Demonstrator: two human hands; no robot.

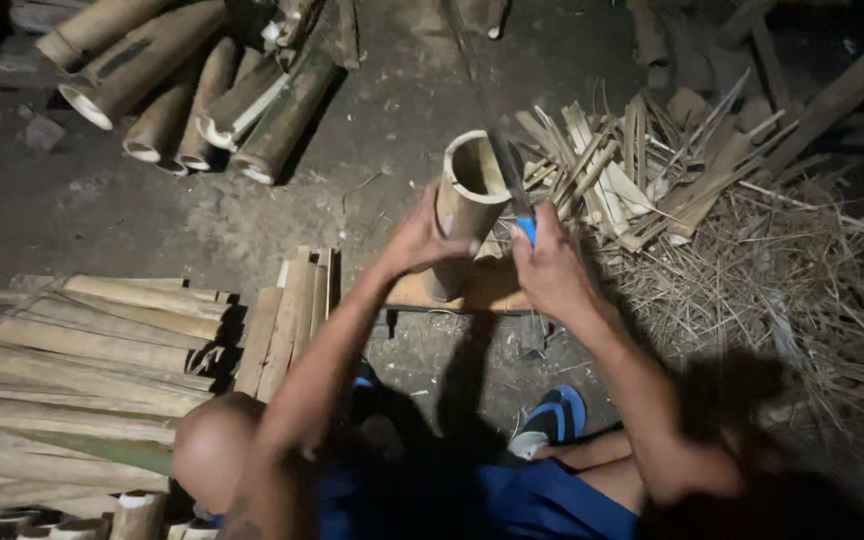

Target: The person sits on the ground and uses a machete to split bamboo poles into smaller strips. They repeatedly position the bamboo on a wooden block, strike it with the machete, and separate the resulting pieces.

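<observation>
Everything here is placed against the upright bamboo tube (467, 205) that stands on a low wooden block (472, 290) in the middle of the dirt floor.

Left of the tube and nearer the person lies the largest mass: a bed of long split bamboo slats (82, 350), laid flat side by side. Right of the tube spreads a loose heap of splinters and dry shavings (732, 230). Beyond the tube to the left, a pile of whole bamboo sections (182, 90) lies with open ends showing. Just left of the block, a short stack of narrow strips (287, 320) rests on the ground.

The tube itself is hollow, open at the top, with a fairly thin wall. It looks stiff and light, smooth on its skin and likely to slip or tip under a downward push; the wall should split readily along the grain, so it is best steadied by the outer side below the rim, clear of the edge being cut.

The left hand (417, 240) is wrapped against the tube's left side, bracing it. The right hand (552, 270) is clenched around the blue handle of a long blade (492, 130), whose edge lies across the tube's rim on its right side.

Below the block, a blue sandal (552, 420) shows by the person's leg.
</observation>
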